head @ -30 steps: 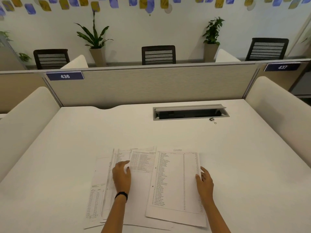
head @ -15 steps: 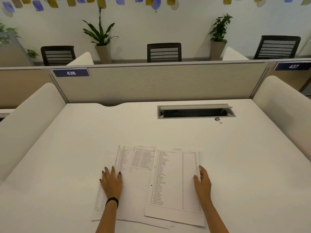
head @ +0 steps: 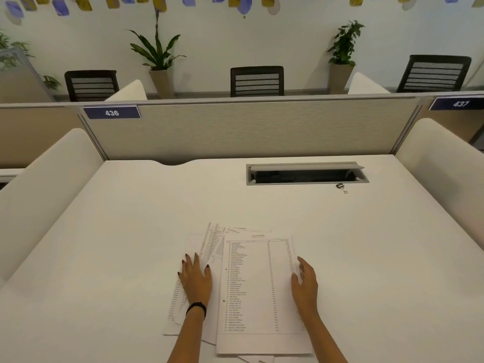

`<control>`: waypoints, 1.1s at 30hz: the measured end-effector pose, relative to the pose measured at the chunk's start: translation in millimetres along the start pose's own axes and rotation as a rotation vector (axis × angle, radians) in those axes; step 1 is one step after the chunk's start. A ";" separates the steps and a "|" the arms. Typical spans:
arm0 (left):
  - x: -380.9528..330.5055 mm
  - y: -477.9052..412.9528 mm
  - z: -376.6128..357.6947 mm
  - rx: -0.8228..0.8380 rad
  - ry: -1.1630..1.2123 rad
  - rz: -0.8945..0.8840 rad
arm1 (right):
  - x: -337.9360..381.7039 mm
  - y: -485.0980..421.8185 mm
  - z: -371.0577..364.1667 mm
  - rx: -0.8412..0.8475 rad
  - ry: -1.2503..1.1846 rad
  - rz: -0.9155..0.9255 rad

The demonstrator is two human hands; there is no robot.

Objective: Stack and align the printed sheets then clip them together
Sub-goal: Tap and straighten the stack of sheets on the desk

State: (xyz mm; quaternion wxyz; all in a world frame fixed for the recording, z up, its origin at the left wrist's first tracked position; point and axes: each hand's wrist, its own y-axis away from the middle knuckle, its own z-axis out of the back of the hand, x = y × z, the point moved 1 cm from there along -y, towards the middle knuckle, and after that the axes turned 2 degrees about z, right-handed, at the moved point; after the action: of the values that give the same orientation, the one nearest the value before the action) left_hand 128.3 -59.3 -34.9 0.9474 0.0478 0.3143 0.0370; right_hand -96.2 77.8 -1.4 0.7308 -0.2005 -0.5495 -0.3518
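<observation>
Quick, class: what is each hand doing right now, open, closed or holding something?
Left hand: open, flat on the fanned sheets.
Right hand: open, at the top sheet's right edge, gripping nothing.

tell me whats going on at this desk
A person is gathering loose printed sheets on a white desk. The left hand lies flat on the fanned-out pages on the left, and the right hand rests against the right edge of the top sheet. The pages overlap but are not yet squared up. A small binder clip sits untouched farther back, next to the open cable slot.
</observation>
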 end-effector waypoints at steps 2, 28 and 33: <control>0.6 1.1 0.0 -0.014 0.034 -0.044 | -2.6 -1.7 2.7 -0.042 0.006 0.017; -47.0 1.3 -7.9 0.157 0.325 -0.031 | -2.6 -5.6 -37.2 0.044 0.077 0.024; -53.3 -17.4 -5.2 0.207 0.329 0.061 | -0.4 -11.0 -43.8 0.060 0.075 0.037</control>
State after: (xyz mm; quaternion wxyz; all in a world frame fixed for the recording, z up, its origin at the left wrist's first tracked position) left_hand 83.3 -81.5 -9.5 0.8717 0.1477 0.4654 0.0404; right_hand -75.3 40.7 -16.6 0.7629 -0.1753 -0.5281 -0.3291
